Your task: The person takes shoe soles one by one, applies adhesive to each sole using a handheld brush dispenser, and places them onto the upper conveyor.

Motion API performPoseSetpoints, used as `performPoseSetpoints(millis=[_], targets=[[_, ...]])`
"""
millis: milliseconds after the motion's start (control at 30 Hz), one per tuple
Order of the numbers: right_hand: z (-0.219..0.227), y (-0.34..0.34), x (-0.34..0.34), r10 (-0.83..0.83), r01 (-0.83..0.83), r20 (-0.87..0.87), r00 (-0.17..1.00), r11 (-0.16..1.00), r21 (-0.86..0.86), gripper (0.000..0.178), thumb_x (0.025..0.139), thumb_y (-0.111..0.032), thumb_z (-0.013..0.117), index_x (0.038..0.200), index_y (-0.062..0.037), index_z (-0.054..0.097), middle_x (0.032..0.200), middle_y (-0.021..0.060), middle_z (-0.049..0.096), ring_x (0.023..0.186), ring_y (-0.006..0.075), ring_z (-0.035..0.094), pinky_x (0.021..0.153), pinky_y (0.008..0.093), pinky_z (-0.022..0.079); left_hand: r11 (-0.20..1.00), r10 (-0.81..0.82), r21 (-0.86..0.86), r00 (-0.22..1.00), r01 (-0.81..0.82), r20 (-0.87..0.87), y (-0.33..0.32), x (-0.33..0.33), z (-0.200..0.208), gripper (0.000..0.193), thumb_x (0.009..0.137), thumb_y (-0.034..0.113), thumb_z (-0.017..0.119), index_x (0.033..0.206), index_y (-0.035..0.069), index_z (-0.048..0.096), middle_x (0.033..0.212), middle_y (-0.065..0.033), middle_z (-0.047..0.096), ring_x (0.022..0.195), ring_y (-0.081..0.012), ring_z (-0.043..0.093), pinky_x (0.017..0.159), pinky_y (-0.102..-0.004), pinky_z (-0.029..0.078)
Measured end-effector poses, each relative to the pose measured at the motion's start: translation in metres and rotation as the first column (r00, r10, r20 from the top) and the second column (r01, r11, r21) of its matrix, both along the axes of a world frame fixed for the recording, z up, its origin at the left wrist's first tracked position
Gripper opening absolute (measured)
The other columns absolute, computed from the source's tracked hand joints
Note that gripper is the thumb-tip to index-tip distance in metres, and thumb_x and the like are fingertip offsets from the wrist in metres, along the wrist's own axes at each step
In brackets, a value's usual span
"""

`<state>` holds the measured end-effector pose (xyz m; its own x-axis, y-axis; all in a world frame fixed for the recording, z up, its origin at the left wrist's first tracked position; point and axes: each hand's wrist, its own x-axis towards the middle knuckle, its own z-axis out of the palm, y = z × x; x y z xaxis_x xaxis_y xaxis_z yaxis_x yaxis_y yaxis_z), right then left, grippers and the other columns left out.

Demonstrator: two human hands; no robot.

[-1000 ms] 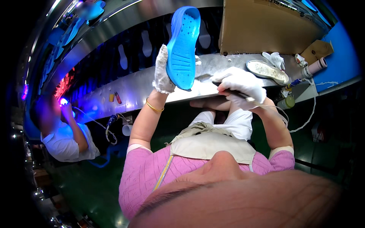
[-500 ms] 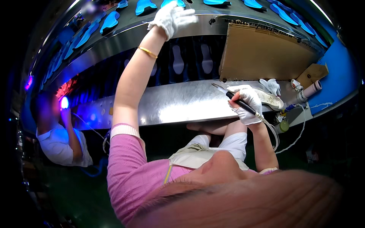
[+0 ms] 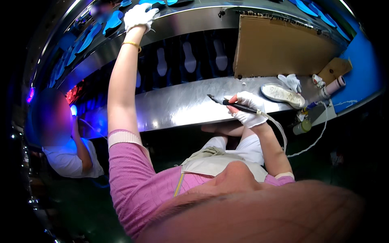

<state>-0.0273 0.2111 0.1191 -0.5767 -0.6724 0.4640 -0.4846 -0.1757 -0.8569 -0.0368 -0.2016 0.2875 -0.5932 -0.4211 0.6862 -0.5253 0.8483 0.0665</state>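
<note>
My left hand (image 3: 139,18), in a white glove, reaches far out to the near edge of the upper belt. Its fingers are apart and curved, close to a blue shoe insole (image 3: 151,2) at the top edge; whether they touch it I cannot tell. My right hand (image 3: 249,110), in a white glove with bare fingertips, is closed round a corded pen-shaped hot tool (image 3: 239,107) with a black handle. The tool's flat metal tip points left above the steel ledge (image 3: 178,111). To the right of that hand lies a whitish shoe sole (image 3: 282,95).
Several blue insoles (image 3: 112,22) lie along the upper belt. A cardboard sheet (image 3: 279,48) leans behind the ledge, with a crumpled white cloth (image 3: 291,82), a pink roll (image 3: 334,86) and a green-topped bottle (image 3: 302,127) near it. A co-worker (image 3: 71,156) sits at the left by a bright light.
My left hand has moved left along the upper belt, its spread fingers now curved. My right hand has shifted left with the tool, uncovering the whitish sole. The blue insoles have shifted left.
</note>
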Motion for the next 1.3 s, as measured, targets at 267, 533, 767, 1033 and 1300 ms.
performPoseSetpoints(millis=[267, 533, 767, 1033, 1300], targets=[[-0.022, 0.011, -0.01, -0.008, 0.005, 0.182, 0.983, 1.0, 0.018, 0.019, 0.075, 0.004, 0.068, 0.09, -0.001, 0.057, 0.081, 0.0079, 0.063, 0.069, 0.0099, 0.06, 0.063, 0.022, 0.049, 0.553, -0.481, -0.057, 0.262, 0.831, -0.837, 0.068, 0.134, 0.014, 0.042, 0.09, 0.035, 0.054, 0.108, -0.003, 0.058, 0.104, -0.0157, 0.062, 0.101, -0.0268, 0.059, 0.089, -0.0341, 0.047], [-0.023, 0.012, 0.007, -0.031, 0.029, 0.275, 0.961, 1.0, 0.009, 0.017, 0.078, 0.006, 0.063, 0.088, -0.0025, 0.052, 0.078, 0.0051, 0.059, 0.068, 0.0098, 0.058, 0.065, 0.0225, 0.049, -0.814, -0.174, 0.19, 0.08, 0.549, -0.981, 0.124, 0.144, -0.083, 0.054, 0.094, 0.045, 0.036, 0.067, 0.002, 0.056, 0.104, -0.0229, 0.057, 0.087, -0.0307, 0.055, 0.078, -0.035, 0.045], [-0.021, 0.01, 0.012, 0.09, -0.051, 0.471, 0.877, 0.994, -0.094, 0.02, 0.076, 0.002, 0.066, 0.088, -0.003, 0.051, 0.076, 0.0045, 0.057, 0.067, 0.0101, 0.059, 0.062, 0.0238, 0.049, -0.9, 0.298, 0.017, 0.643, 0.436, -0.706, 0.236, 0.162, -0.206, 0.089, 0.077, 0.076, 0.032, 0.131, 0.006, 0.041, 0.139, -0.0253, 0.032, 0.13, -0.0441, 0.026, 0.099, -0.0652, 0.026], [-0.015, -0.028, 0.032, 0.18, -0.106, 0.553, 0.813, 0.981, -0.163, 0.02, 0.077, 0.004, 0.064, 0.09, -0.003, 0.05, 0.08, 0.0069, 0.058, 0.068, 0.0118, 0.059, 0.063, 0.0246, 0.05, -0.72, 0.331, 0.241, 0.628, 0.65, -0.704, 0.256, 0.148, -0.223, 0.081, 0.079, 0.076, 0.032, 0.126, 0.011, 0.044, 0.116, -0.0144, 0.055, 0.105, -0.0279, 0.056, 0.09, -0.0408, 0.048], [-0.025, -0.038, 0.047, 0.123, -0.122, -0.005, 0.992, 0.98, -0.16, 0.023, 0.072, 0.007, 0.066, 0.089, -0.0032, 0.053, 0.084, 0.0072, 0.057, 0.07, 0.0113, 0.057, 0.063, 0.0234, 0.048, -0.649, 0.474, 0.222, 0.615, 0.727, -0.63, 0.267, 0.131, -0.25, 0.084, 0.078, 0.077, 0.031, 0.129, 0.01, 0.04, 0.12, -0.0138, 0.051, 0.105, -0.0266, 0.054, 0.094, -0.0395, 0.044]])
